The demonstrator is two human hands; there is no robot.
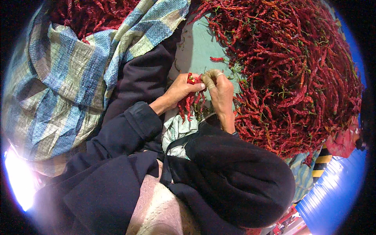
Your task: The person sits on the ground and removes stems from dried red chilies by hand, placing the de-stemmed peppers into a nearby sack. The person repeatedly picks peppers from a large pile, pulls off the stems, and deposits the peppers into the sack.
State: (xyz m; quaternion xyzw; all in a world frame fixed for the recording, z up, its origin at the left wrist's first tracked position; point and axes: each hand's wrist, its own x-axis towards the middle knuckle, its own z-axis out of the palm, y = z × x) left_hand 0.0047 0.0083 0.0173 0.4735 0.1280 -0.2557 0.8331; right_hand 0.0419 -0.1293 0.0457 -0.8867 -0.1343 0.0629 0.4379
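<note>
Several dried red chili peppers [189,104] hang down from my left hand [181,89], which is shut on the bunch with the thumb across the top. My right hand [218,88] meets it from the right, with finger coverings on some fingers and its fingertips pinched at the stem end of the bunch. What exactly lies between those fingertips is too small to tell. Both hands are above the pale green floor [205,44], between my dark-clothed legs. A single red chili [216,59] lies on the floor just beyond my right hand.
A large heap of dried red chilies [282,73] fills the right side. On the left a blue and cream checked woven sack [67,88] holds more chilies [94,17]. A whitish crumpled sack [180,129] lies below my hands. Stem bits are scattered beside the heap.
</note>
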